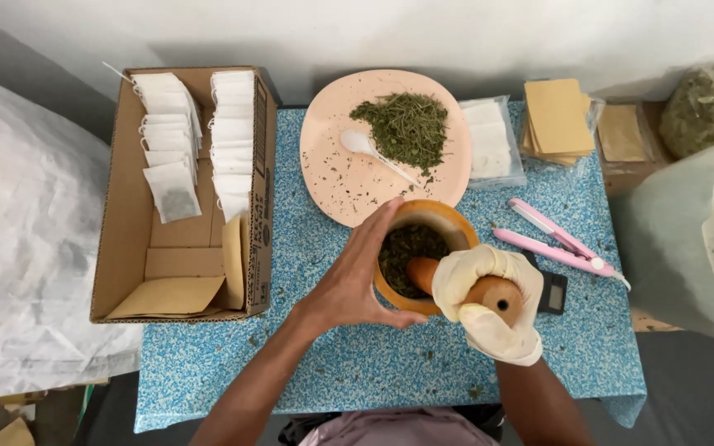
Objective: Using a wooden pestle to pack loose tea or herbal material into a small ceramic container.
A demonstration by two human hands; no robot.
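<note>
Far left: white plastic sheet (18, 239), then open cardboard box (126, 231) w/ two rows of white tea-bag sachets (200, 132) standing at its far end and flat brown envelopes (171, 296) lying near its front. Box sits on blue speckled table (324, 372). Middle back: peach plate (332, 177) w/ heap of dried green herb (408, 125) and white spoon (365, 147) beside it. Just in front of plate, wooden mortar (448, 223), dark crushed leaf inside. Bare left hand (353, 281) cups mortar's left wall, fingers spread on rim, thumb below. Right hand (489, 310), in pale glove, is clamped round wooden pestle (464, 282), tip down in the leaf. Further right: clear bag of sachets (489, 144), stack of tan envelopes (557, 120), pink sealer (559, 244), small black scale (552, 291) partly under the glove.
</note>
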